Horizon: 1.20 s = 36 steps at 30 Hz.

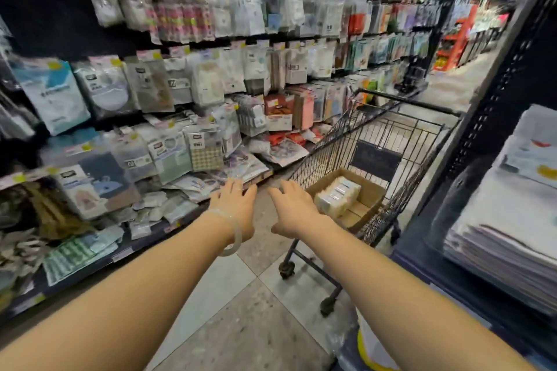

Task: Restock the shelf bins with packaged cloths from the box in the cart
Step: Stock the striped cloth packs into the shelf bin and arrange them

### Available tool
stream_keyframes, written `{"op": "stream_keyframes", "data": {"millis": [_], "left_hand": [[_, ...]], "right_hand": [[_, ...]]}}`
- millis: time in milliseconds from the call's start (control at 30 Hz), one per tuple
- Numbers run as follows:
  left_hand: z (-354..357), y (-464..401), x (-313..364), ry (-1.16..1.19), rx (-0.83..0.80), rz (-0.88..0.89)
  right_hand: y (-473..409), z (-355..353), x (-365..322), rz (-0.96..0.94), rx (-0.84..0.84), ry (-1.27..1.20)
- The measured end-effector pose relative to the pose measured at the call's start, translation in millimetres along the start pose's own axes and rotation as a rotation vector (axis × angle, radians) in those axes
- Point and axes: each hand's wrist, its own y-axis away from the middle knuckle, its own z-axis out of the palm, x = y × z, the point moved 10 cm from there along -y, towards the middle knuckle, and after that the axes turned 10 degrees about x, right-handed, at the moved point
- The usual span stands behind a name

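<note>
**Both hands empty, reaching toward the boxed stock in the cart**

The left hand [233, 205] and right hand [294, 211] are extended forward over the aisle floor [229, 295], fingers straight and spread, grasping nothing. A pale bangle [233, 238] sits on the left wrist.

The cardboard box [369, 194] rests in the bottom of the wire cart [388, 132], which stands ahead and to the right of both hands. Inside the box, the packaged cloths [337, 197] lie as a pale row, its long axis running from the near-left corner up toward the far-right, roughly in line with the cart's length. The row occupies the box's left side; the right side shows bare cardboard.

The right hand is the nearer, its fingertips close to the cart's near rim; the packs lie just beyond and right of it. The left hand hovers nearer the shelf bins [168, 208], which lie to the left.

Judgement: the pick has not begun; the right hand is better placed.
</note>
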Motion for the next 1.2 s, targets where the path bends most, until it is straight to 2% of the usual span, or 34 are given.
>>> {"op": "stream_keyframes", "data": {"millis": [167, 333, 500, 833, 1000, 1200], "left_hand": [[32, -90, 18, 0.021, -0.065, 0.112], [58, -198, 39, 0.008, -0.081, 0.257], [79, -303, 60, 0.062, -0.165, 0.368], [151, -427, 129, 0.105, -0.350, 0.528], [211, -477, 164, 0.144, -0.434, 0.528], [281, -526, 187, 0.251, -0.630, 0.386]], "right_hand": [[-62, 39, 58, 0.128, -0.058, -0.020], [-136, 65, 121, 0.267, -0.045, -0.059], [-200, 89, 201, 0.476, -0.077, -0.101], [-220, 186, 338, 0.804, -0.262, -0.155], [-245, 254, 398, 0.834, -0.347, -0.234], [-277, 361, 434, 0.770, -0.493, -0.348]]}}
